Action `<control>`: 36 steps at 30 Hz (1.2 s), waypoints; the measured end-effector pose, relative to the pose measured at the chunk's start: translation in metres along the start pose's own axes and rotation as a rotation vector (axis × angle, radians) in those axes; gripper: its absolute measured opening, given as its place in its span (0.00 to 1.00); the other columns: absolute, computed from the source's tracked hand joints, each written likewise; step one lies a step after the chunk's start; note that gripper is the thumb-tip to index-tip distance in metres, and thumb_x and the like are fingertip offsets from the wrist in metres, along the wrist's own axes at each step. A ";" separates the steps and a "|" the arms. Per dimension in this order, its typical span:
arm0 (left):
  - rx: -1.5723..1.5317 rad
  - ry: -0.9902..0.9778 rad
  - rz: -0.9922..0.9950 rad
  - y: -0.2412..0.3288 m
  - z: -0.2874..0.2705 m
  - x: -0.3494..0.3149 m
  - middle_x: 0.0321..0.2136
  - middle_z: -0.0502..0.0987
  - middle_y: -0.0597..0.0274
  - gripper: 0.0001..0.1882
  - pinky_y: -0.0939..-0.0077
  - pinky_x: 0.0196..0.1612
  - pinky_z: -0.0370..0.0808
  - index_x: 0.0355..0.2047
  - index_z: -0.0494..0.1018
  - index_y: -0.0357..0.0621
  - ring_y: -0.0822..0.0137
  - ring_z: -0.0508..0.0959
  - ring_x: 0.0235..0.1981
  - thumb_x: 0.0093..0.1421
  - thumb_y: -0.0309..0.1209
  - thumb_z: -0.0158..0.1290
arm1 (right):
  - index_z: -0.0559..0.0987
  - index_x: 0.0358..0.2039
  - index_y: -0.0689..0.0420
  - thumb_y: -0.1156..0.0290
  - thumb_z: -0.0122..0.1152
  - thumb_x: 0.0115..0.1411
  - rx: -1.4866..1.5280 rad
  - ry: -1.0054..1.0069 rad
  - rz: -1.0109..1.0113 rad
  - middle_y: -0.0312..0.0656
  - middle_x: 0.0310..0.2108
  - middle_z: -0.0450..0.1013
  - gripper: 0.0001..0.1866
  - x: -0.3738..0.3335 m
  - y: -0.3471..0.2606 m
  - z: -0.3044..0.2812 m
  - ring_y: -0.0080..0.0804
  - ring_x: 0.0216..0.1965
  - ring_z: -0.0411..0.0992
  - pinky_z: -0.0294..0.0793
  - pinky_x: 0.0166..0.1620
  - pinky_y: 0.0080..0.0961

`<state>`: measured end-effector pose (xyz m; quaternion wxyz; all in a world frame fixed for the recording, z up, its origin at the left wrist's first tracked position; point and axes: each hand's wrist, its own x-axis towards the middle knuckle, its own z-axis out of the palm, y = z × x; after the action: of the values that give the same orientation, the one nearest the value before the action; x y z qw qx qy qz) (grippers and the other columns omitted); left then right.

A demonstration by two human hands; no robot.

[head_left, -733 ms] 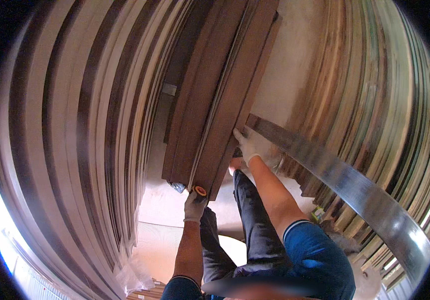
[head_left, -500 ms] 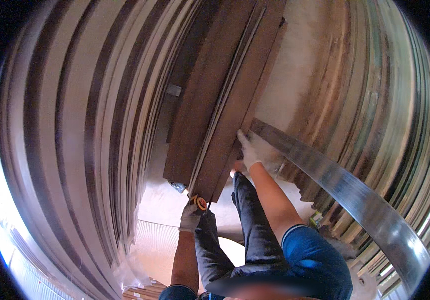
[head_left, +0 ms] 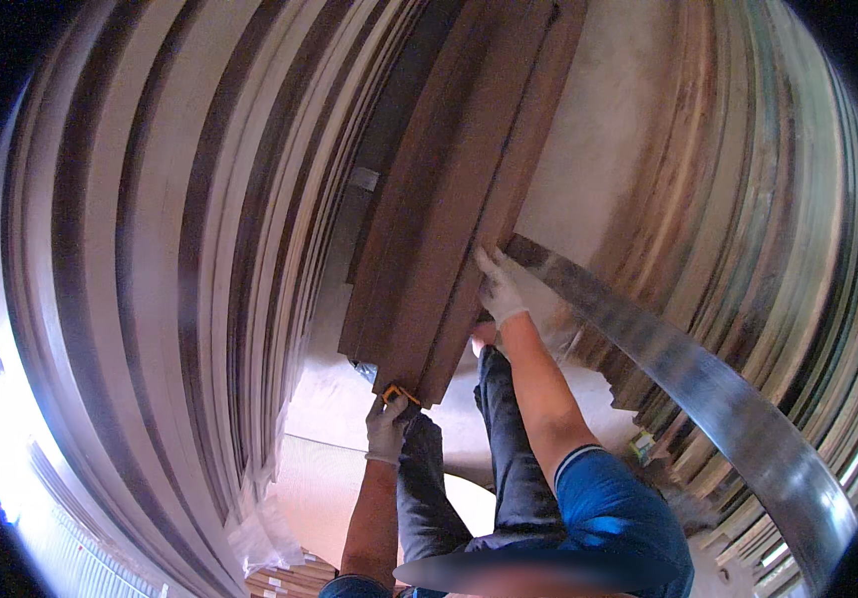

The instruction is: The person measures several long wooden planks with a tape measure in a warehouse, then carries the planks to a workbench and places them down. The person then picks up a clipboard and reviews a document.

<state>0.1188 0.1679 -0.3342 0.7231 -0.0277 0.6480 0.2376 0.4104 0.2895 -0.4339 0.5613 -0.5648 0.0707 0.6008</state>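
Long dark brown boards point(head_left: 439, 229) lie in a low stack running away from me. At their near end my left hand point(head_left: 386, 429), in a pale glove, is closed around a small orange-and-black tape measure point(head_left: 402, 396). The tape measure sits right against the board ends, partly covered by my fingers. My right hand point(head_left: 502, 286), also gloved, touches the right edge of the stack with its fingers stretched out and apart. Just beyond its fingertips is the far end of a long shiny metal strip point(head_left: 668, 359), which curves toward the lower right.
Tall rows of pale and dark panels point(head_left: 150, 249) stand on the left. More panels, brown to greenish, point(head_left: 738, 199) stand on the right. A bare strip of floor point(head_left: 598, 130) runs between the boards and the right-hand row. Crumpled clear plastic point(head_left: 259, 538) lies at lower left.
The light gap lines between the boards no longer show; the upper board has shifted left and lies flatter. My right fingers have spread. The tape measure has turned in my left hand.
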 end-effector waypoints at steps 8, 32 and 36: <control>-0.041 -0.030 0.103 0.029 0.002 0.018 0.44 0.76 0.59 0.24 0.69 0.49 0.77 0.52 0.71 0.37 0.65 0.77 0.44 0.57 0.33 0.62 | 0.72 0.54 0.61 0.63 0.65 0.60 -0.024 -0.165 -0.043 0.41 0.48 0.74 0.25 0.038 -0.012 0.062 0.34 0.50 0.71 0.68 0.56 0.33; 0.196 0.046 0.302 0.056 -0.052 0.079 0.41 0.76 0.62 0.22 0.74 0.45 0.72 0.50 0.73 0.39 0.68 0.76 0.41 0.57 0.33 0.61 | 0.72 0.56 0.57 0.54 0.68 0.57 -0.914 -0.082 0.234 0.46 0.52 0.73 0.31 0.059 -0.005 0.083 0.45 0.53 0.72 0.75 0.51 0.42; 0.143 0.074 0.242 0.050 -0.045 0.080 0.42 0.76 0.62 0.24 0.71 0.45 0.74 0.52 0.72 0.39 0.66 0.77 0.42 0.57 0.36 0.61 | 0.73 0.55 0.53 0.50 0.64 0.57 -1.941 -0.097 0.081 0.49 0.52 0.73 0.30 0.045 -0.041 0.106 0.50 0.53 0.72 0.74 0.50 0.44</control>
<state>0.0617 0.2208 -0.4045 0.6648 0.0934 0.6881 0.2753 0.3897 0.4071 -0.4084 -0.1674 -0.7538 -0.4590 0.4393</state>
